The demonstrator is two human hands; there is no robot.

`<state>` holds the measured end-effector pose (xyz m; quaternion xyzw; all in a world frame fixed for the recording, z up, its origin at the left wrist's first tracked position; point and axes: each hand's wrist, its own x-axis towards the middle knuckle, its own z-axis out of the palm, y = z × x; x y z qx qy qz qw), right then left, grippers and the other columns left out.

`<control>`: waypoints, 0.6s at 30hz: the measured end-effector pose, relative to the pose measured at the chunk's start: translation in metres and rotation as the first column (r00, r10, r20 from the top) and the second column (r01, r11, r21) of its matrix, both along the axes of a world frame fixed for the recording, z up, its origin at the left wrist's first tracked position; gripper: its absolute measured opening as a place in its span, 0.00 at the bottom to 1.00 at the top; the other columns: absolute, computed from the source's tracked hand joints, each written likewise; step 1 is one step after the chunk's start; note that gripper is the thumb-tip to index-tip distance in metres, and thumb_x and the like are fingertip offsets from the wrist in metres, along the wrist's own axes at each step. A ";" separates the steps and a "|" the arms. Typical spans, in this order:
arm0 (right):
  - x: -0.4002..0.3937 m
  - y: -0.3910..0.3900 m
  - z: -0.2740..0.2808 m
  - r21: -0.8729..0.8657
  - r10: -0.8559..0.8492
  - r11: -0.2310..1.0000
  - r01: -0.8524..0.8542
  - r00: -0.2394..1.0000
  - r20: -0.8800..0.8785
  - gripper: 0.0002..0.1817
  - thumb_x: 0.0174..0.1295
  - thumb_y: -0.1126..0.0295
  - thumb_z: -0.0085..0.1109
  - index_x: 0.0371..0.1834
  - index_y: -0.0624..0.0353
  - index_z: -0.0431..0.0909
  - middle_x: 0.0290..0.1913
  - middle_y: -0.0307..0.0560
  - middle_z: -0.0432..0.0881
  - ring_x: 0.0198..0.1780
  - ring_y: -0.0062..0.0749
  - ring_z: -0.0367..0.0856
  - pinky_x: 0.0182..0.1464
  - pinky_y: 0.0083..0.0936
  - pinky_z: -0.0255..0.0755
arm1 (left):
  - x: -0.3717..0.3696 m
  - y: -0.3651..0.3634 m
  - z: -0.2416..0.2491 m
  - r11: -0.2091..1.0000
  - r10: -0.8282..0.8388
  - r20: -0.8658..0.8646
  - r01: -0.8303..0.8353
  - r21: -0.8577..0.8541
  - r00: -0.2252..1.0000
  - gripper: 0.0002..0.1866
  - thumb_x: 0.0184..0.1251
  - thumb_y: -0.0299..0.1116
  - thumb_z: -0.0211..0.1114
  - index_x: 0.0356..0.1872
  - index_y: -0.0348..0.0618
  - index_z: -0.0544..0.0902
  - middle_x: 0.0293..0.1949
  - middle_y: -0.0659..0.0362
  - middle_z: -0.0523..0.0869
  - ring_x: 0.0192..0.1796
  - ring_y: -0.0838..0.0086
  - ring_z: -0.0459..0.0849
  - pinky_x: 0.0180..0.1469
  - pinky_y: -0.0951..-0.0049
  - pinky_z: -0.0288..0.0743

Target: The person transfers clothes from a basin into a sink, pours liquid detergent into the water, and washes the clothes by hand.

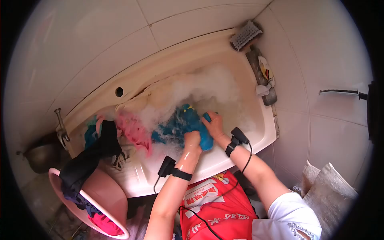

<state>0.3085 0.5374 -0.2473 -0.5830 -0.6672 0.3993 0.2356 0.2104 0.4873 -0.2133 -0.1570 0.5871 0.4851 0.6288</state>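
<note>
A wet blue garment (188, 120) lies bunched in soapy water in a white tub (256, 116). My left hand (193, 140) is closed on its near side, close to the tub's front wall. To the right, my right hand (213, 124) grips another fold of the same cloth, a bit of blue showing by the fingers. Foam hides part of the garment. Left of it in the tub lies a pink garment (134, 130), and black clothing (96, 150) drapes from the tub over a pink basin.
The pink basin (106, 196) with dark and red clothes stands tilted at the lower left. A scrubbing brush (246, 36) and a grey bottle-like item (260, 76) rest on the tub's far right rim. A metal pot (42, 156) is at left; grey cloths (330, 192) hang lower right.
</note>
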 end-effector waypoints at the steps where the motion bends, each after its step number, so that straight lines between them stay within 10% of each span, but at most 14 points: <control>1: 0.004 0.000 -0.010 -0.005 -0.002 1.000 0.002 1.000 -0.005 0.13 0.47 0.67 0.65 0.25 0.62 0.70 0.29 0.56 0.74 0.32 0.52 0.75 0.34 0.35 0.69 | 0.001 -0.001 -0.004 0.988 -0.155 -0.112 0.151 -0.045 0.982 0.19 0.63 0.25 0.54 0.54 0.28 0.69 0.48 0.49 0.76 0.42 0.62 0.81 0.40 0.65 0.78; 3: 0.015 0.011 -0.022 0.240 0.182 0.948 -0.209 0.975 0.130 0.14 0.49 0.63 0.64 0.29 0.61 0.72 0.30 0.56 0.76 0.34 0.53 0.77 0.34 0.41 0.69 | 0.005 -0.011 -0.020 0.994 -0.063 -0.043 0.059 -0.096 0.997 0.22 0.61 0.27 0.58 0.56 0.29 0.68 0.50 0.48 0.76 0.43 0.61 0.81 0.41 0.65 0.78; 7: 0.057 0.050 -0.035 0.147 0.244 0.940 -0.307 0.909 0.339 0.17 0.51 0.58 0.63 0.34 0.60 0.74 0.32 0.55 0.77 0.35 0.54 0.76 0.36 0.43 0.69 | -0.003 -0.029 -0.043 0.982 -0.001 0.252 0.048 -0.183 0.968 0.22 0.66 0.37 0.53 0.58 0.37 0.68 0.55 0.52 0.74 0.52 0.60 0.76 0.48 0.56 0.74; 9: 0.062 0.059 -0.047 0.071 -0.032 0.997 -0.002 0.876 0.482 0.19 0.54 0.54 0.60 0.40 0.57 0.76 0.35 0.52 0.79 0.38 0.55 0.76 0.37 0.43 0.71 | -0.012 -0.030 -0.045 0.938 -0.033 0.278 0.125 -0.323 0.960 0.20 0.69 0.39 0.48 0.58 0.42 0.69 0.58 0.54 0.73 0.59 0.61 0.72 0.52 0.52 0.71; 11: 0.074 0.047 -0.048 0.159 0.070 0.969 -0.191 0.823 0.564 0.24 0.56 0.50 0.57 0.48 0.56 0.76 0.42 0.56 0.79 0.42 0.58 0.77 0.48 0.44 0.70 | -0.015 -0.038 -0.056 0.912 -0.027 0.138 0.080 -0.402 0.990 0.22 0.71 0.46 0.44 0.59 0.46 0.69 0.62 0.58 0.69 0.64 0.59 0.66 0.56 0.46 0.65; 13: 0.092 0.053 -0.045 0.122 0.691 0.510 -0.851 0.491 0.531 0.28 0.55 0.50 0.58 0.51 0.60 0.73 0.46 0.59 0.77 0.46 0.57 0.75 0.51 0.45 0.69 | -0.024 -0.044 -0.077 0.908 -0.044 0.074 0.071 -0.413 0.996 0.22 0.70 0.45 0.44 0.59 0.45 0.69 0.59 0.56 0.72 0.61 0.60 0.69 0.56 0.50 0.67; 14: 0.095 0.056 -0.047 0.123 0.693 0.509 -0.852 0.490 0.529 0.28 0.55 0.50 0.58 0.51 0.60 0.73 0.46 0.59 0.77 0.46 0.57 0.75 0.51 0.45 0.69 | -0.027 -0.048 -0.089 0.903 -0.064 0.006 0.061 -0.425 0.998 0.22 0.70 0.44 0.45 0.59 0.44 0.69 0.57 0.55 0.75 0.57 0.61 0.72 0.55 0.55 0.69; 16: 0.096 0.064 -0.053 -0.301 0.293 0.934 -0.193 0.896 0.334 0.28 0.53 0.52 0.60 0.50 0.64 0.74 0.47 0.62 0.76 0.49 0.56 0.74 0.51 0.44 0.69 | -0.028 -0.054 -0.111 0.944 -0.009 0.120 0.048 -0.327 0.993 0.23 0.70 0.46 0.45 0.59 0.44 0.70 0.57 0.55 0.75 0.57 0.61 0.73 0.56 0.56 0.69; 18: 0.084 0.036 -0.088 -0.104 0.138 0.988 -0.111 0.942 0.307 0.27 0.53 0.53 0.60 0.48 0.65 0.75 0.46 0.62 0.78 0.48 0.55 0.75 0.50 0.43 0.69 | -0.026 -0.051 -0.110 0.974 0.028 0.241 0.028 -0.226 0.970 0.24 0.71 0.48 0.45 0.59 0.45 0.71 0.57 0.55 0.74 0.57 0.61 0.74 0.58 0.57 0.69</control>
